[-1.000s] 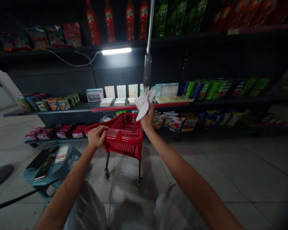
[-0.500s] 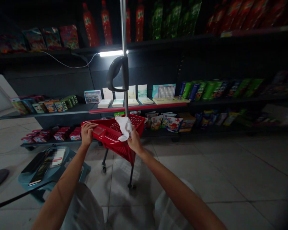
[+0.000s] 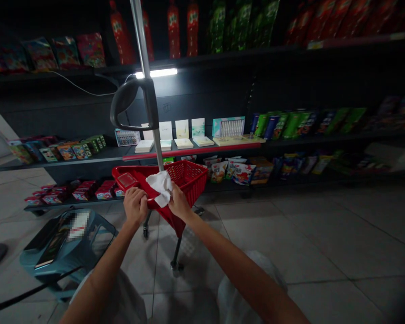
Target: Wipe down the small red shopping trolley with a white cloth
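Observation:
A red plastic shopping basket [image 3: 193, 186] on dark wheeled legs stands before me, turned at an angle. From it rises a metal pole [image 3: 140, 38] with a grey loop handle [image 3: 153, 105]. My left hand [image 3: 135, 204] is closed over the basket's near rim, left of centre. In my right hand [image 3: 179, 202] is a crumpled white cloth [image 3: 160, 186], pinched at the near side of the basket and lying against its rim. The right fingertips are partly hidden behind the cloth.
At left, a blue-grey plastic stool [image 3: 65, 258] bears a phone [image 3: 56, 243] and other flat items. Behind the basket run shelves with open boxes [image 3: 184, 143], snack bags [image 3: 243, 173] and bottles [image 3: 173, 29]. A lit tube lamp [image 3: 160, 72] hangs under the upper shelf.
The basket has swivelled, and its pole and loop handle have shifted left. My left hand has moved right and nearer along the rim. My right hand and the cloth have moved left.

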Demonstrator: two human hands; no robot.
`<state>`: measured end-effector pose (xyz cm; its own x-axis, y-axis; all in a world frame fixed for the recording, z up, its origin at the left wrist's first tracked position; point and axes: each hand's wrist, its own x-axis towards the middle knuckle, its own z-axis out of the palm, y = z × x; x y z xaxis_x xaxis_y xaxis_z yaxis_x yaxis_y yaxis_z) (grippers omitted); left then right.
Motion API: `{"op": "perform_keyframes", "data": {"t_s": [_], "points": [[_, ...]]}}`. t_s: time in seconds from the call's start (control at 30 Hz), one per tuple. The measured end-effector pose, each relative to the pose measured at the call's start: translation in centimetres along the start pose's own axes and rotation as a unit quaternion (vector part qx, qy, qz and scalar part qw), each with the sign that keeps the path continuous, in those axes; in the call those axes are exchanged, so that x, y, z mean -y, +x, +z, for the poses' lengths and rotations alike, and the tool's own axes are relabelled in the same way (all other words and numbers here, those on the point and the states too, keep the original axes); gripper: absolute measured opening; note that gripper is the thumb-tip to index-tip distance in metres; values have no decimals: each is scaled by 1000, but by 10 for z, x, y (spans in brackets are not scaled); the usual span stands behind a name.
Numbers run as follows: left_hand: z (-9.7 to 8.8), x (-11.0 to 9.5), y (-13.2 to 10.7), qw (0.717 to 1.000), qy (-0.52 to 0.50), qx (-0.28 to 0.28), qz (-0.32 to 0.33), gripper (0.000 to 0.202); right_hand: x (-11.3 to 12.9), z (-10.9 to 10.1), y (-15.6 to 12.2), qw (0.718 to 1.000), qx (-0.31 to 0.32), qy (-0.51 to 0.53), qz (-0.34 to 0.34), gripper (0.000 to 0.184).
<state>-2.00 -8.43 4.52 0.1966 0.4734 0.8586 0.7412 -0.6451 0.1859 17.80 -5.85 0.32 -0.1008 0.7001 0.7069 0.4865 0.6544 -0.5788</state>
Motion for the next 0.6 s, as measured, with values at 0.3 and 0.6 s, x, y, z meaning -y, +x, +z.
{"op": "perform_keyframes", "data": {"t_s": [0.3, 0.6], "points": [[-12, 39, 3, 999, -26, 7, -45, 30, -17, -6, 3, 996, 90, -11, -13, 37], [-23, 50, -8, 992, 0, -86, -94, 30, -67, -16, -5, 991, 102, -92, -4, 46]]}}
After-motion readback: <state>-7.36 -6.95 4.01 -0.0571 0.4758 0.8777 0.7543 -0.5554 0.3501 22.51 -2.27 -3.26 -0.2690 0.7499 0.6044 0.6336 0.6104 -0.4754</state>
